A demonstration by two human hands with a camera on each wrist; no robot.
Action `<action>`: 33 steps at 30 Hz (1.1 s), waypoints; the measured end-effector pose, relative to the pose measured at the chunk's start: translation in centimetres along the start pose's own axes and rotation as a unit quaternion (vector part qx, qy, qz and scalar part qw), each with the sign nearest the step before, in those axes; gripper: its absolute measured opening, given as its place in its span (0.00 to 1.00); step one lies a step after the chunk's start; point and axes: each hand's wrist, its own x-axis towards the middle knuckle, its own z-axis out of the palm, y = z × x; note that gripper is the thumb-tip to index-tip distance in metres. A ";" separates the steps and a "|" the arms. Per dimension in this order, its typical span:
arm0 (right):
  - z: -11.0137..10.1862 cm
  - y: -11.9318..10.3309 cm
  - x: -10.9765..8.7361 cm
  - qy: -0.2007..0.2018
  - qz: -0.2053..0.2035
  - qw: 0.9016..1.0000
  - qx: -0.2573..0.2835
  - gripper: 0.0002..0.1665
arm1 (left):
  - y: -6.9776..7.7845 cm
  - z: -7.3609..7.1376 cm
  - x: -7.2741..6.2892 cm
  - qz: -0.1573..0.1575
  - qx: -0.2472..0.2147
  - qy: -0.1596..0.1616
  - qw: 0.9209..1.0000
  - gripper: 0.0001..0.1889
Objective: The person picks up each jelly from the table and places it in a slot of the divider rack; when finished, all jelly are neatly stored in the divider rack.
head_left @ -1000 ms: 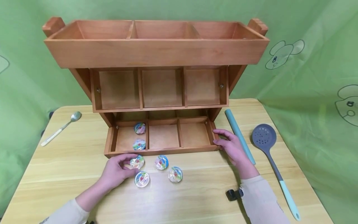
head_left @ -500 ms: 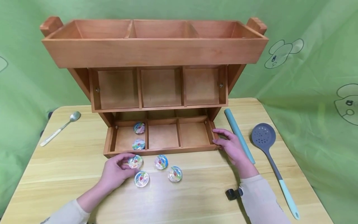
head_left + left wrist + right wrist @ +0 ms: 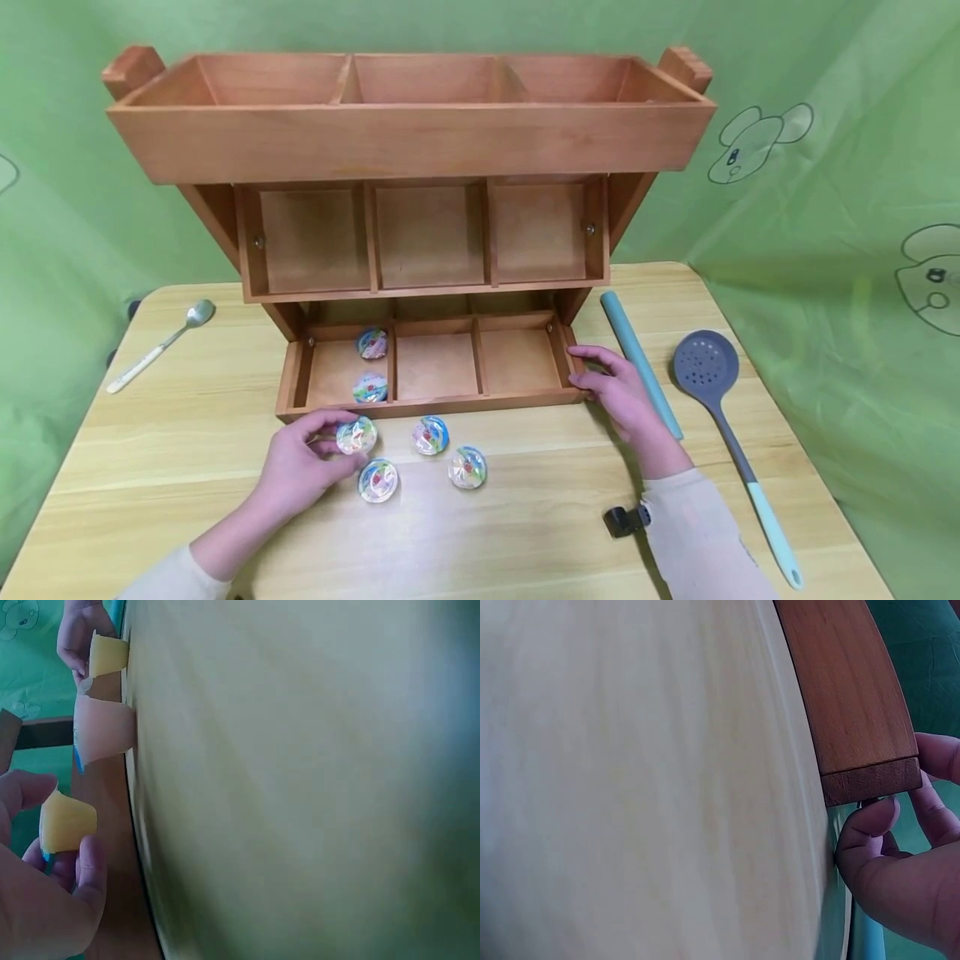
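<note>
Left hand (image 3: 292, 467) pinches a yellow, tapered, foil-lidded cup (image 3: 356, 436) before the tiered brown wooden rack (image 3: 412, 143); right hand (image 3: 628, 400) grips the rack's end. Apparent step: pickup; next likely calls for lifting.

No Words or Numbers Legible

The small cups (image 3: 106, 729) wear printed lids (image 3: 430, 435) with patches of blue, green and red; any lettering is too small to read, both before the lowest tray (image 3: 480, 403) and inside it. The green curtain (image 3: 832, 192) bears outlined cartoon animal heads (image 3: 757, 150).
</note>
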 end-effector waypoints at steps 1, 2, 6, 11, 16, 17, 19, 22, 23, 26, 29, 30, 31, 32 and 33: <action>0.0 0.0 0.0 0.001 0.000 1.000 0.001 0.27 | 0.2 0.0 0.0 0.007 -0.001 -0.006 1.000 0.28; 0.0 0.0 0.0 0.002 0.000 1.000 0.002 0.27 | 0.3 0.1 0.1 0.013 -0.002 -0.012 1.000 0.28; 0.0 0.0 0.0 0.002 -0.001 1.000 0.004 0.28 | 1.1 0.4 0.5 0.034 -0.010 -0.033 0.999 0.28; -0.1 -0.1 0.0 0.002 -0.003 1.000 0.008 0.27 | 2.3 1.0 1.6 0.063 -0.006 -0.047 0.997 0.28; 0.0 -0.1 -0.1 0.003 -0.003 1.000 0.004 0.27 | 3.4 1.7 3.2 0.091 -0.020 -0.058 0.994 0.27; 0.0 -0.1 0.0 0.002 -0.003 1.000 0.003 0.27 | 3.6 1.8 3.6 0.093 -0.023 -0.059 0.994 0.27; 0.1 -0.1 0.0 0.001 -0.002 1.000 0.000 0.27 | 4.0 2.1 4.2 0.092 -0.023 -0.063 0.994 0.26; 0.2 -0.1 0.0 0.001 -0.001 1.000 0.000 0.27 | 4.5 2.4 5.2 0.088 -0.022 -0.067 0.994 0.26; 0.2 -0.1 0.0 0.001 -0.002 1.000 0.000 0.27 | 4.7 2.5 5.6 0.088 -0.020 -0.068 0.994 0.26; 0.2 -0.1 0.0 0.003 -0.003 1.000 -0.001 0.27 | 5.0 2.8 6.9 0.088 -0.016 -0.071 0.993 0.26; 0.1 -0.2 0.0 0.004 -0.003 1.000 -0.001 0.27 | 5.3 3.2 8.2 0.079 -0.017 -0.072 0.994 0.25; 0.1 -0.2 0.0 0.004 -0.003 1.000 0.000 0.27 | 5.5 3.4 8.6 0.074 -0.022 -0.073 0.994 0.25; 0.1 -0.2 0.0 0.004 -0.002 1.000 -0.001 0.27 | 5.6 3.6 9.0 0.067 -0.025 -0.072 0.995 0.25; 0.1 -0.2 0.0 0.005 -0.002 1.000 0.000 0.27 | 5.6 3.8 9.4 0.061 -0.030 -0.073 0.995 0.25; 0.1 -0.2 -0.1 0.006 -0.001 1.000 0.000 0.27 | 5.7 4.1 9.7 0.053 -0.035 -0.072 0.995 0.25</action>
